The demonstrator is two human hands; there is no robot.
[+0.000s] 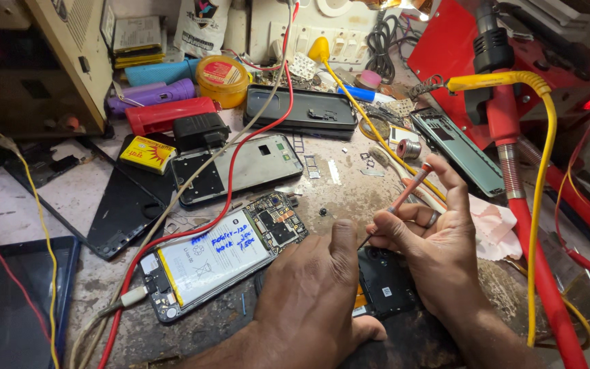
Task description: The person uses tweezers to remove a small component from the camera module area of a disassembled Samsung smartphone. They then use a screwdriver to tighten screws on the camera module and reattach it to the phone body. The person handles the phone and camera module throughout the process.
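Right hand pinching an orange-handled screwdriver, tip on a dark phone frame.
Left hand pressed flat on that frame, apparently steadying it; opened phone with battery just beside, on the tabletop.

A cluttered repair bench, stained and scattered with tiny parts. An opened phone with a white battery lies left of centre, red and grey wires trailing across it. Behind it sits a grey phone frame, and farther back a black back cover. A yellow round tub stands near a purple case and a red case. A small yellow box rests on dark glass panels. A tablet lies at the left edge. A yellow cable droops on the right beside a red hose.
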